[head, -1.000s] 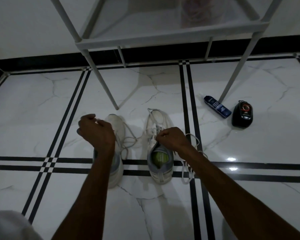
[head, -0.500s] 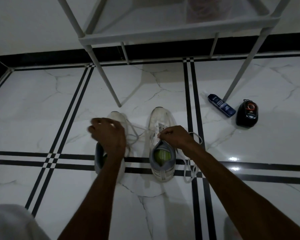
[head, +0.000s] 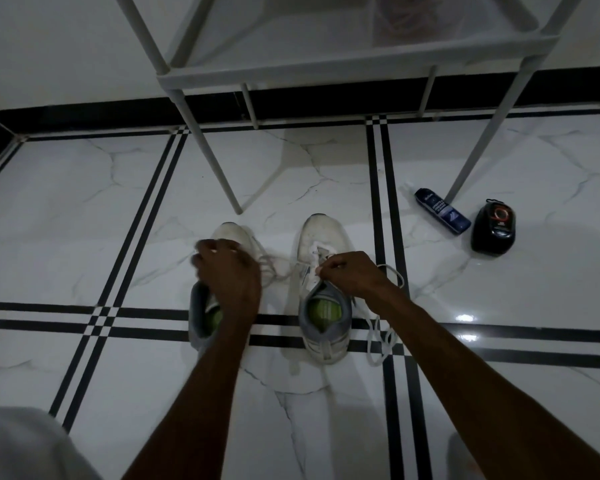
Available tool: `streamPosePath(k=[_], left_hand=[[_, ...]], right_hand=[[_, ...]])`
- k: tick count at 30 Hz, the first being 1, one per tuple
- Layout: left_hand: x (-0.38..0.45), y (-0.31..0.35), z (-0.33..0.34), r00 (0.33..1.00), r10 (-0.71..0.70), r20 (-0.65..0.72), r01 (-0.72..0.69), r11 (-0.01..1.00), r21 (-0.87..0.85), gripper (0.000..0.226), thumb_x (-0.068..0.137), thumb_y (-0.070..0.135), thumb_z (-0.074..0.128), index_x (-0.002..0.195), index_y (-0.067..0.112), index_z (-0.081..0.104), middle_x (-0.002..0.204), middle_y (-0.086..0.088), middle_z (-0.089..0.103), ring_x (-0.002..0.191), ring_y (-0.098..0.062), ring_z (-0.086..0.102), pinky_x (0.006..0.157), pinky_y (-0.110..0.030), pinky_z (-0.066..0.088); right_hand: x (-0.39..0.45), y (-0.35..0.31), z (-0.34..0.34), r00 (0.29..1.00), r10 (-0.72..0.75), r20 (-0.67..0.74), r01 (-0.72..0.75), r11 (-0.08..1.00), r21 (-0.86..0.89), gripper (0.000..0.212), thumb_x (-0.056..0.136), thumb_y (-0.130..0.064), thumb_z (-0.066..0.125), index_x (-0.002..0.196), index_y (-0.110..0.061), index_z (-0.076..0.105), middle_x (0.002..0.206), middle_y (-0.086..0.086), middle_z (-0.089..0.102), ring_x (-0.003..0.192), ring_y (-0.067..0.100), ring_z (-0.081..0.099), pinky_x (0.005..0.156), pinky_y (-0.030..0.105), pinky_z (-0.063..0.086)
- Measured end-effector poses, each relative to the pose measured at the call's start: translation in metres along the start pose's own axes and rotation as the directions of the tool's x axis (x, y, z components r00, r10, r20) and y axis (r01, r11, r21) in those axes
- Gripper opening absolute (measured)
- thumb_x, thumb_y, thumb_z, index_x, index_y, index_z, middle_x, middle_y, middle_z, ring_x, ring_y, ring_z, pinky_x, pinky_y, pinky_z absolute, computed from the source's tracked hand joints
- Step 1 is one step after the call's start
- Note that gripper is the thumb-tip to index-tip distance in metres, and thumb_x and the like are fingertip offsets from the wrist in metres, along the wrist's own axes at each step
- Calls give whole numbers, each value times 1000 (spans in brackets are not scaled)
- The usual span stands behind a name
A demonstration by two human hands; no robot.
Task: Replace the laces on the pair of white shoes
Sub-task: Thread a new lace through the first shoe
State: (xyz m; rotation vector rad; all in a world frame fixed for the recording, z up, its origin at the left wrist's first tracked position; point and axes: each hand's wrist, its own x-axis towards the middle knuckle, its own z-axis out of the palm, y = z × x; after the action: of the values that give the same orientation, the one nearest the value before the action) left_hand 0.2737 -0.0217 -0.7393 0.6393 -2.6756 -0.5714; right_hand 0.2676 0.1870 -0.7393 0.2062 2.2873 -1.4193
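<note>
- Left white shoe (head: pixel 222 237) stands upright on the marble floor, toe pointing away, largely hidden behind a hand.
- Right white shoe (head: pixel 323 289) stands beside it, grey collar and green insole showing.
- White lace (head: pixel 381 341) trails loose on the floor at its right.

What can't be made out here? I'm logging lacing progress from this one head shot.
- Left shoe: its eyelets sit under the left hand.
- Right hand: its grip on the lace is hidden beneath the fingers.
- Blue bottle: label too small.
- Shelf: contents blurred, cut off by the top edge.
</note>
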Motion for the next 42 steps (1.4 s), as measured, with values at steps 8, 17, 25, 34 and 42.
streamPosePath(k=[8,17,25,34,42], left_hand=[[-23,17,22,828,458,323,-417,888,-191,12,90,38,67,93,28,74,109,0,61,106,-30,49,89,-39,40],[-19,16,4,957,153,246,-91,965,-246,20,85,19,71,70,6,73,67,-3,67,64,-19,65,67,-29,49],[-15,14,12,850,118,514,-27,983,-182,31,94,27,66,118,8,72,105,-12,76,90,-30,73,88,-36,57],[-10,12,7,767,97,634,95,960,-263,25,95,30,60,82,14,75,89,-12,70,84,-25,64,85,-37,51],[29,36,-57,870,183,458,19,916,-402,38,101,43,50,86,13,68,102,-9,66,102,-20,57,104,-45,40]], right_hand=[[-2,-4,0,1000,-21,15,21,998,-56,19,91,-20,69,104,-8,76,113,9,73,100,13,63,95,24,49],[4,-1,3,1000,-14,14,14,999,-37,17,87,-21,74,99,-9,76,115,8,72,114,19,62,107,27,44],[6,3,4,999,-38,5,39,998,-58,11,84,-26,75,91,-18,76,115,7,72,119,19,58,109,34,44],[4,-7,-4,997,-81,-2,81,991,-111,20,85,-28,76,97,-12,73,98,1,70,85,8,59,66,11,43],[23,-68,1,903,-354,245,401,898,-180,21,95,-32,65,108,-20,76,83,-3,71,72,5,65,70,22,53]])
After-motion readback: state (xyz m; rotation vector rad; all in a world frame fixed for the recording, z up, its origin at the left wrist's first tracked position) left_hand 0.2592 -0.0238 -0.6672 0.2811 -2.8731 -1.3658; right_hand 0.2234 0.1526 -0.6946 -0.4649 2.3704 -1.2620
